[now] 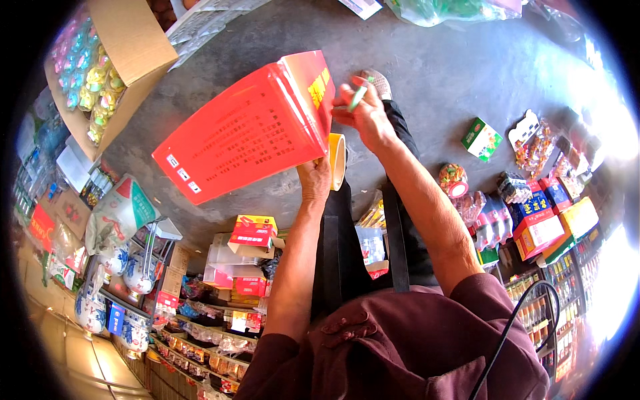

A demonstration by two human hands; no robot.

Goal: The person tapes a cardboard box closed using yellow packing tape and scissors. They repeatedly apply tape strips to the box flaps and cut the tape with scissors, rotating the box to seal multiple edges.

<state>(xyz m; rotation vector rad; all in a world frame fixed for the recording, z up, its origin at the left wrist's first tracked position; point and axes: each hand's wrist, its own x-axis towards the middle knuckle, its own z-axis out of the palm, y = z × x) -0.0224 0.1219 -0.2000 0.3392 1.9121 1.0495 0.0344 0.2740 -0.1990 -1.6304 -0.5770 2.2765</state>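
Observation:
My left hand grips the lower corner of a large red carton, which hangs tilted over the floor. Dark printed lines cover its broad side, and yellow lettering marks the narrow side. Against that hand sits a wide roll of yellowish tape; whether the fingers also hold it is hidden. Just right of the carton, my right hand holds a slim pale green tool, too blurred to name. Its fingertips are close to the carton's narrow side; contact is unclear.
An open cardboard box of colourful wrapped items stands at upper left. A green-and-white box rests on the grey floor to the right. Packed goods shelves and stacked cartons flank me. My shoe is ahead.

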